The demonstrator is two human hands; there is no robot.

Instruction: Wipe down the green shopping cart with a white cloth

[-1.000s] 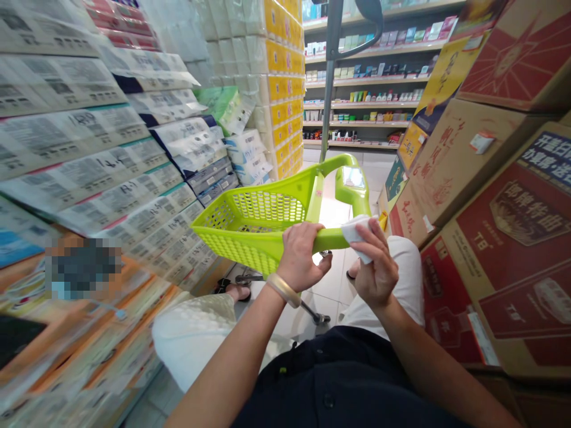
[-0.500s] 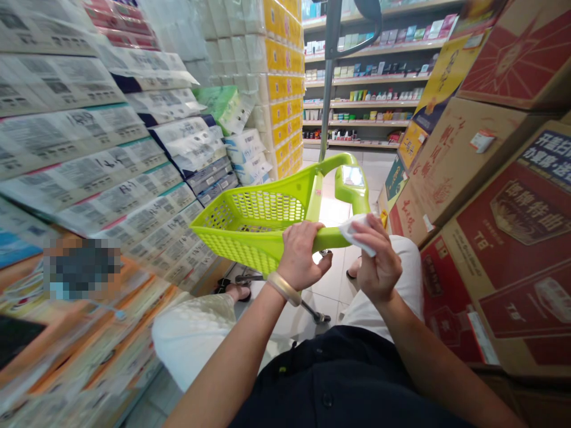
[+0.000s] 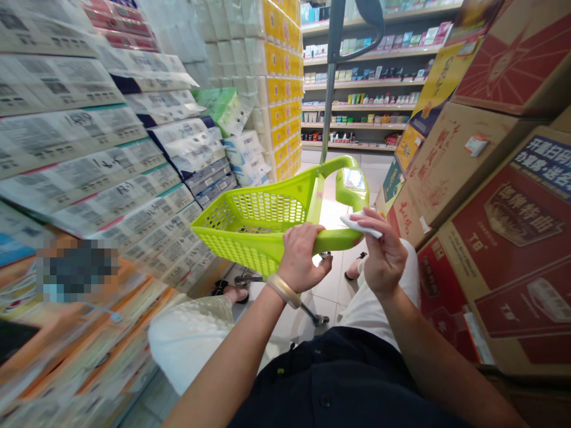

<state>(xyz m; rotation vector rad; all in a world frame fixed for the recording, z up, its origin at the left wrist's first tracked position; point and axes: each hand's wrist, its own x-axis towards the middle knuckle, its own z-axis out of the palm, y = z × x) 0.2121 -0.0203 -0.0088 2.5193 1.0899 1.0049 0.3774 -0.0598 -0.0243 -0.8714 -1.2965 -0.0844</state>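
A lime-green shopping cart (image 3: 254, 248) with a perforated basket stands between my legs, its looped handle (image 3: 341, 239) facing me. My left hand (image 3: 301, 255) wraps round the near corner of that handle, thumb underneath; a gold-coloured bracelet is on the wrist. In my right hand (image 3: 384, 255) is a folded white wipe (image 3: 362, 224), pinched between fingers and thumb and lying against the handle's right-hand bend. A small shiny panel (image 3: 353, 178) is set into the handle's raised part. Part of the wipe is hidden under my fingers.
Stacked tissue packs (image 3: 102, 148) rise on the left, with yellow-labelled paper packs (image 3: 283, 89) behind. Large cardboard cartons (image 3: 513, 220) are piled close on the right. Shelves of small goods (image 3: 366, 107) stand ahead, and a grey metal post (image 3: 330, 101) rises beyond the cart.
My right hand has shifted slightly right and down along the handle, and the wipe now lies flatter on the bend. My left hand keeps its hold on the handle.
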